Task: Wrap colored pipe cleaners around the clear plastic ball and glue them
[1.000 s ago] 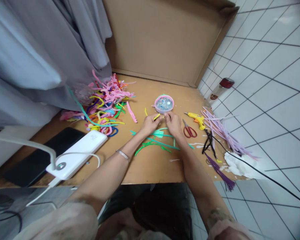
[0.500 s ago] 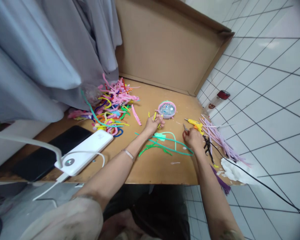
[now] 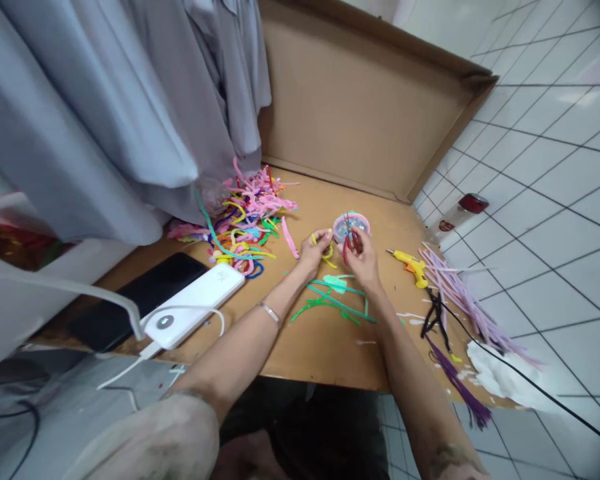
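My left hand (image 3: 314, 251) pinches a short yellow pipe cleaner (image 3: 327, 252) just above the cardboard work surface (image 3: 325, 337). My right hand (image 3: 364, 260) grips red-handled scissors (image 3: 351, 239), blades pointing up and away, right beside the yellow piece. Behind both hands sits a round pink-rimmed dish (image 3: 351, 225) of small pieces. Green and teal pipe cleaners (image 3: 336, 297) lie on the board under my wrists.
A heap of mixed-colour pipe cleaners (image 3: 245, 219) lies at the left by grey hanging cloth. A white power bank (image 3: 195, 305) and black phone (image 3: 135, 300) are nearer left. A yellow glue gun (image 3: 410, 263), lilac pipe cleaners (image 3: 460, 293), a purple tassel (image 3: 455, 380) and a bottle (image 3: 455, 213) lie right.
My right hand reached right to the scissors, picked them up and brought them back beside the yellow pipe cleaner in my left hand. The view shifted slightly.
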Available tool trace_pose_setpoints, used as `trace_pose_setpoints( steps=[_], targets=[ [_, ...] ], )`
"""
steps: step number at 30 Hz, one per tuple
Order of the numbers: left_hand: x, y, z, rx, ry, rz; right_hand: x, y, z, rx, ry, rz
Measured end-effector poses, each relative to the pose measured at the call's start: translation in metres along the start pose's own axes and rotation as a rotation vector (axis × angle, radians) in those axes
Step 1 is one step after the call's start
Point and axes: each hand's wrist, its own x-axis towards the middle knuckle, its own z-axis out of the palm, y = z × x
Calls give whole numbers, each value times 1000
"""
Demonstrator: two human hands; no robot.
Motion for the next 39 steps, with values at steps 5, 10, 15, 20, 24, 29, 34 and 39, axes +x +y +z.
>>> trace_pose_setpoints(
  steps=[5, 10, 15, 20, 24, 29, 34, 39],
  targets=[
    [2, 0, -3, 8, 15, 23, -25, -1, 3, -300, -61, -106],
    [-3, -4, -4, 101, -46, 61, -29, -6, 0, -380, -82, -118],
    [-4, -5, -6, 190, -65, 101, -27, -9, -2, -389, -93, -126],
    [-5, -6, -7, 202, -92, 105, -27, -10, -5, -424, -95, -121],
    [-5, -5, -7, 218, -82, 94, -26, -10, -7, -417, -111, -121],
    [-6, -4, -3, 188, -99, 78, -26, -7, -6, -340, -98, -123],
    [-8, -4, 0, 199, -93, 116, -27, -6, -3, -293, -64, -128],
    [-9, -3, 0, 180, -129, 115, -29, -4, -1, -306, -52, -136]
  ],
)
